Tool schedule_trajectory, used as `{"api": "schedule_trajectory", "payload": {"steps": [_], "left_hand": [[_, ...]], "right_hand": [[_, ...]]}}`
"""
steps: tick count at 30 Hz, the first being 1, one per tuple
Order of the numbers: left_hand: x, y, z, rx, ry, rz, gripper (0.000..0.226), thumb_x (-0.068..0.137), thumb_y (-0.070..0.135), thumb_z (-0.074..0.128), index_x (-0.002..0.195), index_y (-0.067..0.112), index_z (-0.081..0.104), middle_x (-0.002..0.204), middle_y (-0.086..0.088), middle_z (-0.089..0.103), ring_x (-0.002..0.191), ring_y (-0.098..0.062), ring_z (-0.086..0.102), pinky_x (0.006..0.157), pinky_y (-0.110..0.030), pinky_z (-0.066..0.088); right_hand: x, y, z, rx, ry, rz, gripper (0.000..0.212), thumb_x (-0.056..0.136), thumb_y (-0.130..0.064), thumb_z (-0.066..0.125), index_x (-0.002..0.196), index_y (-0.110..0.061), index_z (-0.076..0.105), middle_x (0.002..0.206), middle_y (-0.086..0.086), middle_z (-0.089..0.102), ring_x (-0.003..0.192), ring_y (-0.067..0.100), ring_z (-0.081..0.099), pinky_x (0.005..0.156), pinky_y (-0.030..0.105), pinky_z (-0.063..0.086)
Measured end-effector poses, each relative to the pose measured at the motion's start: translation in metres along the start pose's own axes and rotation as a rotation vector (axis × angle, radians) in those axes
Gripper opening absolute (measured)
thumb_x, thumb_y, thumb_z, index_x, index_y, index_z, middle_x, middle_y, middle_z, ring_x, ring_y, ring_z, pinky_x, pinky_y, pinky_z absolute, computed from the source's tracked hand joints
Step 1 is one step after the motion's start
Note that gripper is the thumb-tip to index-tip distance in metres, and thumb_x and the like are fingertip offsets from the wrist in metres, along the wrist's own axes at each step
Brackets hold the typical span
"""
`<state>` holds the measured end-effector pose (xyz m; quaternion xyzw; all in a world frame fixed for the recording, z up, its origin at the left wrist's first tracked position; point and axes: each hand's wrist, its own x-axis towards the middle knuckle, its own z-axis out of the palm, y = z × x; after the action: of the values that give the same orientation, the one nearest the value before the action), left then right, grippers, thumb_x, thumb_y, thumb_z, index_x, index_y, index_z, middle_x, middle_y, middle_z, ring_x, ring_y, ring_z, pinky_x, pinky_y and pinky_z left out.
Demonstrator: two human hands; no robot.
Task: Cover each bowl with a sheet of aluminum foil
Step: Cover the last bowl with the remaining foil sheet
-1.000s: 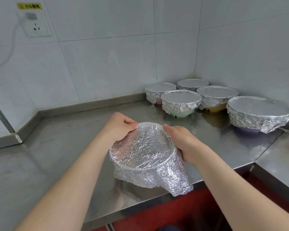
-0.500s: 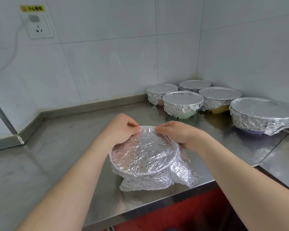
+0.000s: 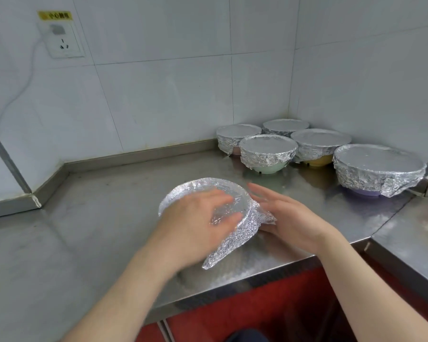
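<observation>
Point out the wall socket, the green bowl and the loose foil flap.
wall socket [image 3: 64, 44], head view, on its white faceplate.
green bowl [image 3: 269, 169], head view, bare side below its foil.
foil flap [image 3: 223, 250], head view, its loose lower corner.

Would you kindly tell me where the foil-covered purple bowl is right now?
In the head view, the purple bowl sits far right on the steel counter, just right of the yellow bowl, beside the right-hand wall.

Near foil: we see crinkled, glittering metal.
Far foil tops: smoother, duller grey.
Counter: brushed steel, faintly reflective.
Wall: glossy white tile.
</observation>
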<state>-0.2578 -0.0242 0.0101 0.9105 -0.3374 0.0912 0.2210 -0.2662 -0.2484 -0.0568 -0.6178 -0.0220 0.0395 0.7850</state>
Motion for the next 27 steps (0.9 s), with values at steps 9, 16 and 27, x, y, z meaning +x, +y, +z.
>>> {"api": "schedule_trajectory", "payload": {"steps": [9,16,27], "left_hand": [[0.001,0.013,0.038,0.248,0.117,0.196,0.038,0.088,0.040,0.035,0.105,0.027,0.067,0.102,0.013,0.071,0.087,-0.014,0.068,0.058,-0.028,0.053],[0.003,0.016,0.037,0.273,0.069,0.178,0.039,0.089,0.039,0.031,0.109,0.028,0.062,0.106,0.012,0.070,0.087,-0.017,0.066,0.064,-0.032,0.052],[0.009,0.006,0.040,0.187,0.066,0.183,0.031,0.093,0.038,0.033,0.108,0.028,0.058,0.101,0.010,0.068,0.085,-0.021,0.062,0.071,-0.038,0.049]], "right_hand": [[-0.009,0.003,0.045,0.138,0.066,-0.114,0.043,0.088,0.008,0.037,0.096,-0.009,0.076,0.088,0.012,0.072,0.071,0.017,0.066,0.059,0.024,0.052],[0.002,0.013,0.075,0.214,0.353,-0.186,0.048,0.087,0.010,0.034,0.065,-0.009,0.072,0.072,0.014,0.070,0.067,0.023,0.066,0.059,0.028,0.052],[0.006,0.020,0.094,0.211,0.614,-0.067,0.038,0.100,-0.035,0.044,0.074,-0.015,0.063,0.065,-0.003,0.064,0.068,0.014,0.061,0.065,0.028,0.044]]}}
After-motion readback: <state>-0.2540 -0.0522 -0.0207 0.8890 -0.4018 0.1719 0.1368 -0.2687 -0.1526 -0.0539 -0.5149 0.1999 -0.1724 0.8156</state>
